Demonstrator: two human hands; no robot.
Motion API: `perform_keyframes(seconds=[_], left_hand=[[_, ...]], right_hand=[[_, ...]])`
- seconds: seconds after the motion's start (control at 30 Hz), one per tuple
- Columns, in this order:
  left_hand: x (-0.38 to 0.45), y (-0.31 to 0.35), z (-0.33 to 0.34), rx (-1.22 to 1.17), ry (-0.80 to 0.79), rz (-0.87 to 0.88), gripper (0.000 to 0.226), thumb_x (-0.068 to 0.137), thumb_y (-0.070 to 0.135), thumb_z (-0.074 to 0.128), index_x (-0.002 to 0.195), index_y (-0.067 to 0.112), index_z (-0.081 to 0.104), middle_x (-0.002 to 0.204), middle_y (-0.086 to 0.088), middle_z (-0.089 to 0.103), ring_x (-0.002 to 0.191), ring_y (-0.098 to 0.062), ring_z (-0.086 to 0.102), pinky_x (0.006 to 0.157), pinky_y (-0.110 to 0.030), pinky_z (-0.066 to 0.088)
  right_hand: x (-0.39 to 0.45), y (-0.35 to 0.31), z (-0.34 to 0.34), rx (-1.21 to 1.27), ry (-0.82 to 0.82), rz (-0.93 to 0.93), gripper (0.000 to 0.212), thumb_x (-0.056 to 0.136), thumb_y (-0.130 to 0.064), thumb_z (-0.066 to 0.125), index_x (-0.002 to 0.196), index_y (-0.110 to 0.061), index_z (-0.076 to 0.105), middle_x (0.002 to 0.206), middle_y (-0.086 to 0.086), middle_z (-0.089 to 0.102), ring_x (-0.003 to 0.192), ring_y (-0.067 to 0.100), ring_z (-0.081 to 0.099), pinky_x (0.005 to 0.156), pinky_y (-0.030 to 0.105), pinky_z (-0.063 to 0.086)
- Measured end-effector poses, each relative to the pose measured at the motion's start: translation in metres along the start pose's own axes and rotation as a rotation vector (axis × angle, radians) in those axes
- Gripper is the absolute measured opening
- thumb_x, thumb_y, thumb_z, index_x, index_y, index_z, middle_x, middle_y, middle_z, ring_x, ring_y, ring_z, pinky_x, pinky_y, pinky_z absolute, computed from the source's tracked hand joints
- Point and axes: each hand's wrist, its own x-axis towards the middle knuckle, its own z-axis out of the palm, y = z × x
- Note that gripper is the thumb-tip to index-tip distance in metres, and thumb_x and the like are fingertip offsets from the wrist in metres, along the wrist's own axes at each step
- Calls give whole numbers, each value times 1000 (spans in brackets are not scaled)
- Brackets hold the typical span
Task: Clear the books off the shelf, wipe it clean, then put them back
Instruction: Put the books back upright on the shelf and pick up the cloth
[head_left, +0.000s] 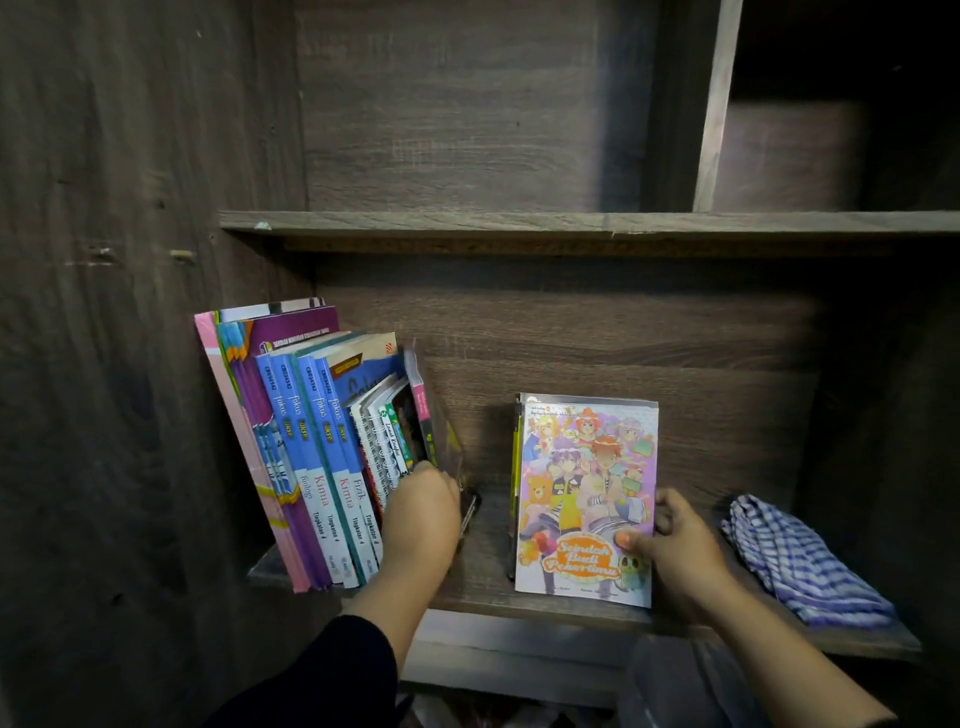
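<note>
A row of books leans against the left wall of the dark wooden shelf: pink and purple covers, several blue "fokus" spines, spiral notebooks and thin books. My left hand grips the rightmost thin books of that row near their lower end. To the right stands a colourful comic book, cover facing me, with one or two more books behind it. My right hand holds it by its right edge, thumb on the cover.
A blue-and-white checked cloth lies crumpled on the right end of the shelf. An upper shelf board runs above, with a vertical divider at the upper right. A lower ledge shows below the shelf front.
</note>
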Motion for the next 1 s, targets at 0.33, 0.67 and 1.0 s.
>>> perform_keyframes(seconds=[0.33,0.67,1.0], left_hand=[[-21,-7,6,505,-191,272,22,81,6,63,103,4,60,94,-13,72,87,-28,71,70,-32,53],[-7,-18,52,932,-271,781,39,97,14,38,134,6,51,153,-15,31,145,-32,13,119,-46,8],[3,-27,53,1009,-271,652,33,94,16,44,123,9,60,129,-10,59,124,-29,41,110,-41,22]], right_hand=[[-6,-2,0,4,-5,-17,37,75,22,62,89,-11,50,94,9,70,77,24,67,60,33,60],[-9,-6,-1,27,-16,-18,34,76,20,61,92,-8,51,94,9,70,79,23,67,56,28,59],[-11,-13,1,66,-50,10,31,78,19,60,96,-5,50,91,9,69,79,25,67,60,35,59]])
